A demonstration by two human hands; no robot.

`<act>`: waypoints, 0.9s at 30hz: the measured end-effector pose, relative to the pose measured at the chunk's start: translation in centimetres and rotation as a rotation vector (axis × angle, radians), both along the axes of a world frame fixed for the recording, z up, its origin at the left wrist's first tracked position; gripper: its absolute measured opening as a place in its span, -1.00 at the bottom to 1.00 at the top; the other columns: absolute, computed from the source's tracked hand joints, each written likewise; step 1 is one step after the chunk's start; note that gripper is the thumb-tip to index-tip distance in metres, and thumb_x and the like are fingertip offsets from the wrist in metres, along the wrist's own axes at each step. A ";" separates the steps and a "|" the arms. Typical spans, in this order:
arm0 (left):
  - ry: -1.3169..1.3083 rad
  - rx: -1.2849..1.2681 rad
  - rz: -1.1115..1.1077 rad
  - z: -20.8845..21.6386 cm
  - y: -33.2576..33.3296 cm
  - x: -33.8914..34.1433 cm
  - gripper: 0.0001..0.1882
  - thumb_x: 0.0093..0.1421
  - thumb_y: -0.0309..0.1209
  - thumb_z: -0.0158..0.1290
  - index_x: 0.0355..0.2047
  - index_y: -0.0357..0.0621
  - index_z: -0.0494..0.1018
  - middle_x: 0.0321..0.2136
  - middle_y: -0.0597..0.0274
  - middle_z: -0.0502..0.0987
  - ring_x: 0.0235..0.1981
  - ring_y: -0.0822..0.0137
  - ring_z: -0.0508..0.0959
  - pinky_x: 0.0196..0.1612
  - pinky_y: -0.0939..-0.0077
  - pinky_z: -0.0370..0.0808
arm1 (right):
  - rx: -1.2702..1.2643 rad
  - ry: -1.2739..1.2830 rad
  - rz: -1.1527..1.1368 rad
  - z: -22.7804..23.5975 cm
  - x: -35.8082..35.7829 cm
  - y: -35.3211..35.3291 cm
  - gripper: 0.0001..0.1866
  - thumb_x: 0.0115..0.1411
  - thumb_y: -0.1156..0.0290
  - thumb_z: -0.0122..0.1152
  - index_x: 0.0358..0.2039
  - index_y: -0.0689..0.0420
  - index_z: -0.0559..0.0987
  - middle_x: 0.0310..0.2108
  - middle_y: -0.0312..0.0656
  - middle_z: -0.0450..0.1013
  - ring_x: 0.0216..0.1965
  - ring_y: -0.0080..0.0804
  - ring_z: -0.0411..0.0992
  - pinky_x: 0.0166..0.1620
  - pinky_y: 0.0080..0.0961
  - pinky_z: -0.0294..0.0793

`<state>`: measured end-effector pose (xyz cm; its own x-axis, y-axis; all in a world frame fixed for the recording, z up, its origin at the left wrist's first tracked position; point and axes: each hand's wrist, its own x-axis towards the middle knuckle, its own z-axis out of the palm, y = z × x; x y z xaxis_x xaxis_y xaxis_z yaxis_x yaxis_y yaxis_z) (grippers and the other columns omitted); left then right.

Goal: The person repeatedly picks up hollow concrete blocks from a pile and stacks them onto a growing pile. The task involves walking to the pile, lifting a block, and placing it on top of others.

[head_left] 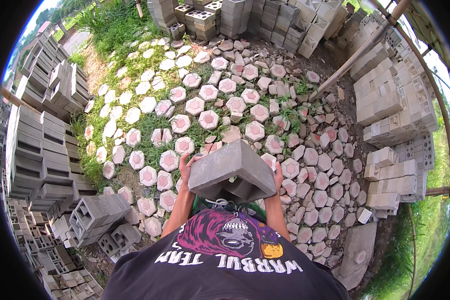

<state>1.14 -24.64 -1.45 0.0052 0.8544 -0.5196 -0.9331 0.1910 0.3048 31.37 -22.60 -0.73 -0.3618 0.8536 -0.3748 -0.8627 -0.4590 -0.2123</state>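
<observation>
A grey hollow concrete block [220,167] is held up in front of my waist, tilted, with its hollow opening toward me. My left hand [186,170] grips its left end, fingers wrapped round the edge. On the opposite end my right hand [278,176] presses against the block's side, with its fingers partly hidden behind it. Below the block lie hexagonal paving stones [208,119] with pinkish centres, set loosely among grass and rubble.
Stacked concrete blocks [35,150] line the left side, with a few hollow blocks [97,212] nearer me. More block stacks [385,95] stand at the right, others [202,22] at the back. A slanting pole [355,55] rises at the back right. A flat slab [357,250] lies at the lower right.
</observation>
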 end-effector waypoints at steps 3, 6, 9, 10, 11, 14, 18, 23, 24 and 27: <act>-0.052 0.058 0.001 1.4 6.4 -5.0 -0.42 0.13 0.05 -0.13 -0.52 -0.31 0.51 -0.32 -0.06 0.57 -0.32 0.10 0.56 -0.14 0.29 0.48 | 0.042 0.021 0.015 1.4 -5.6 5.6 -0.32 0.24 -0.11 -0.20 -0.04 0.33 0.43 -0.09 0.05 0.45 -0.10 -0.12 0.45 0.03 -0.28 0.38; -0.036 0.071 0.016 2.2 10.3 -10.2 -0.41 0.12 0.06 -0.13 -0.51 -0.32 0.52 -0.34 -0.03 0.57 -0.32 0.10 0.55 -0.12 0.31 0.47 | -0.016 -0.021 0.008 2.1 -11.3 10.7 -0.32 0.25 -0.12 -0.22 -0.04 0.33 0.43 -0.08 0.06 0.44 -0.09 -0.13 0.45 0.04 -0.30 0.39; 0.002 -0.002 0.048 1.5 13.7 -14.5 -0.40 0.12 0.07 -0.12 -0.52 -0.31 0.52 -0.34 -0.02 0.58 -0.32 0.10 0.56 -0.11 0.31 0.48 | -0.019 -0.087 0.014 0.2 -14.9 14.6 -0.31 0.25 -0.13 -0.21 -0.07 0.34 0.44 -0.12 0.05 0.46 -0.12 -0.14 0.46 0.01 -0.31 0.41; -0.003 -0.029 0.047 1.4 14.7 -15.6 -0.40 0.12 0.07 -0.13 -0.52 -0.31 0.53 -0.33 -0.03 0.58 -0.32 0.10 0.56 -0.11 0.31 0.48 | -0.031 -0.128 0.006 -0.6 -15.9 15.9 -0.31 0.25 -0.13 -0.20 -0.08 0.34 0.45 -0.13 0.05 0.47 -0.14 -0.14 0.47 0.00 -0.31 0.42; -0.004 -0.063 0.050 1.2 15.5 -16.8 -0.40 0.12 0.07 -0.13 -0.51 -0.31 0.53 -0.33 -0.03 0.58 -0.32 0.10 0.57 -0.11 0.31 0.48 | -0.063 -0.125 0.013 -0.4 -17.2 16.7 -0.32 0.25 -0.12 -0.19 -0.09 0.34 0.46 -0.14 0.05 0.47 -0.14 -0.14 0.47 0.00 -0.31 0.42; 0.031 -0.046 0.076 -0.2 17.6 -19.3 -0.38 0.12 0.09 -0.14 -0.49 -0.32 0.54 -0.30 -0.05 0.58 -0.32 0.08 0.57 -0.12 0.32 0.49 | -0.090 -0.157 0.038 2.3 -20.2 19.8 -0.35 0.24 -0.09 -0.15 -0.10 0.34 0.46 -0.14 0.05 0.48 -0.14 -0.14 0.47 0.00 -0.30 0.42; -0.014 -0.021 0.108 -0.8 21.5 -21.1 -0.36 0.13 0.10 -0.15 -0.48 -0.33 0.55 -0.31 -0.06 0.59 -0.32 0.09 0.57 -0.13 0.32 0.49 | -0.093 -0.084 0.097 0.2 -21.7 24.5 -0.29 0.21 -0.13 -0.13 0.02 0.33 0.41 -0.05 0.04 0.44 -0.09 -0.12 0.44 0.06 -0.30 0.36; 0.006 0.032 0.124 -5.2 27.3 -25.1 -0.36 0.13 0.10 -0.15 -0.48 -0.33 0.56 -0.34 -0.05 0.59 -0.33 0.09 0.58 -0.13 0.31 0.50 | -0.059 0.028 0.187 -1.0 -24.6 32.6 -0.27 0.20 -0.14 -0.11 0.00 0.36 0.40 -0.04 0.07 0.43 -0.04 -0.09 0.43 0.08 -0.26 0.36; 0.002 0.033 0.141 -4.6 29.3 -25.2 -0.36 0.13 0.11 -0.15 -0.47 -0.33 0.56 -0.35 -0.05 0.59 -0.34 0.09 0.58 -0.15 0.30 0.50 | -0.056 0.023 0.189 -2.2 -24.8 34.9 -0.27 0.20 -0.14 -0.10 0.01 0.37 0.40 -0.03 0.08 0.42 -0.03 -0.08 0.43 0.08 -0.25 0.36; -0.044 -0.012 0.267 -3.8 35.6 -25.3 -0.36 0.12 0.10 -0.15 -0.43 -0.34 0.54 -0.37 -0.04 0.59 -0.35 0.09 0.58 -0.16 0.30 0.50 | -0.066 -0.012 0.196 -3.0 -26.5 42.3 -0.28 0.19 -0.13 -0.07 0.00 0.37 0.39 -0.06 0.09 0.43 -0.06 -0.09 0.44 0.07 -0.25 0.36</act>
